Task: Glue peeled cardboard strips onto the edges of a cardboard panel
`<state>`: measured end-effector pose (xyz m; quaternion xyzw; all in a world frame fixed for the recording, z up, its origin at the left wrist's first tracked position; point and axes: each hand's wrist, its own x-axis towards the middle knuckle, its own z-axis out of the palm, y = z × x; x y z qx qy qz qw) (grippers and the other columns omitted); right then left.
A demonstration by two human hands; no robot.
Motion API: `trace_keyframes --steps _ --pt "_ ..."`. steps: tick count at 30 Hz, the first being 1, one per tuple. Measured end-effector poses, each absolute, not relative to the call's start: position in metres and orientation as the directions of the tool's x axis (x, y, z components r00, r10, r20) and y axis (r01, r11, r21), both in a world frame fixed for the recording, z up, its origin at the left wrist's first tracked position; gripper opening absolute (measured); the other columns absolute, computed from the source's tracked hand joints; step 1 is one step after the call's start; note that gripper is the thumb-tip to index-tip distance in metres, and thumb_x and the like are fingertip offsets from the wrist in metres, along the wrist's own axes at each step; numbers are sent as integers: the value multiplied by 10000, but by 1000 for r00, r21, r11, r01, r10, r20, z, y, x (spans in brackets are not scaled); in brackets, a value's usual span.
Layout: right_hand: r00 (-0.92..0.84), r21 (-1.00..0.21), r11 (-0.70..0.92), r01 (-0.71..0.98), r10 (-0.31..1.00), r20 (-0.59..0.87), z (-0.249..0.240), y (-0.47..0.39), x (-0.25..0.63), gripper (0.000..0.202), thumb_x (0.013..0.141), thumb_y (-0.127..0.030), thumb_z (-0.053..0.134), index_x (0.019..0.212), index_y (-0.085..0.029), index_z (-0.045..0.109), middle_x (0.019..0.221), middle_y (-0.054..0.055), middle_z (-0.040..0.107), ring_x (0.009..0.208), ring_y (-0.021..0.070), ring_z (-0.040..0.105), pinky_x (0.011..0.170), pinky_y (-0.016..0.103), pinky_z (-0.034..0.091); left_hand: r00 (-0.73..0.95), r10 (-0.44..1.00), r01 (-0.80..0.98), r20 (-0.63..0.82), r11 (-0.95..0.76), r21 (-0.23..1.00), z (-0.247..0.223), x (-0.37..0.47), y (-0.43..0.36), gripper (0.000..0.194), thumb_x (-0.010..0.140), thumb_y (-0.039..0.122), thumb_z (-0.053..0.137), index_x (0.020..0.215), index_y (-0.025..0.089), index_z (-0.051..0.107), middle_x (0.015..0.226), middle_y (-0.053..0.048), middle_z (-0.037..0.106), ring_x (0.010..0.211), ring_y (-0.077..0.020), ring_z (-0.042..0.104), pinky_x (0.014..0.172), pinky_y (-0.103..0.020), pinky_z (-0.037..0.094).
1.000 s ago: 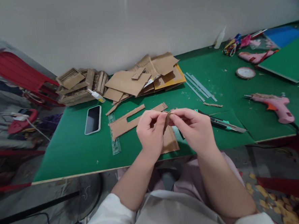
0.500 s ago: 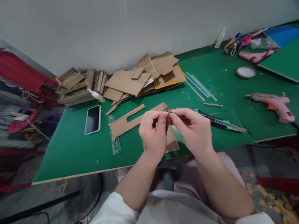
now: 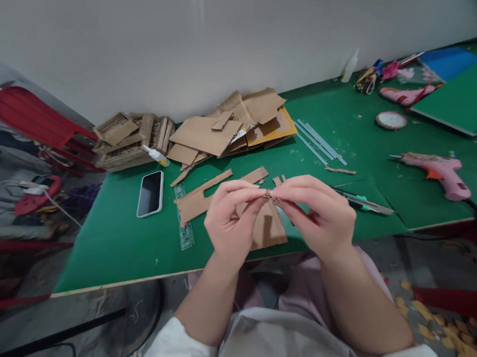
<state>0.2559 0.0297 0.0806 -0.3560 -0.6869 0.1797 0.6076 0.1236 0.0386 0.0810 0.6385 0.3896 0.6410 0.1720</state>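
Head view has you pinching a tiny cardboard scrap [image 3: 268,194] between both hands, held up just above the near edge of the tabletop [image 3: 117,245]. Your left hand [image 3: 228,222] and right hand [image 3: 319,214] meet at the fingertips, fingers of both clenched on that scrap.

Progress-wise, I'd guess you're somewhere in the middle. A notched cardboard strip [image 3: 207,194] is already cut and lies flat just beyond your left hand, and a flat cardboard piece [image 3: 268,228] sits right under your hands. A heap of uncut cardboard [image 3: 235,125] waits at the far side. The utility knife [image 3: 365,203] lies just right of your hand, and the pink glue gun [image 3: 436,172] rests further right, untouched.

Surface is green, with a phone [image 3: 150,193] and clear ruler [image 3: 183,217] on the left. Plain pale wall behind, red chair [image 3: 37,123] off the far left.
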Motion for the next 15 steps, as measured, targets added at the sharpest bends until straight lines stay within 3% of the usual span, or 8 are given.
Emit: trace_keyframes --steps 4,8,15 --pt "-49 -520 764 383 579 814 84 23 257 371 727 -70 614 1020 -297 625 900 10 659 861 167 604 744 321 528 -159 727 214 668 -636 742 85 126 30 107 746 130 627 805 209 669 763 -8 646 724 -109 591 643 -213 477" --pt "-88 -420 773 476 516 852 88 19 257 328 730 -84 619 998 -271 634 896 13 671 877 177 609 736 330 541 -147 712 99 686 -680 727 82 125 28 202 722 52 624 844 206 674 791 -5 665 746 -113 603 674 -216 491" --pt "-96 -356 813 460 444 891 91 15 255 293 701 -31 627 967 -151 645 881 57 669 882 179 608 742 323 555 -128 657 127 743 -732 669 83 121 26 216 724 40 617 850 203 680 795 6 674 737 -101 610 668 -203 496"
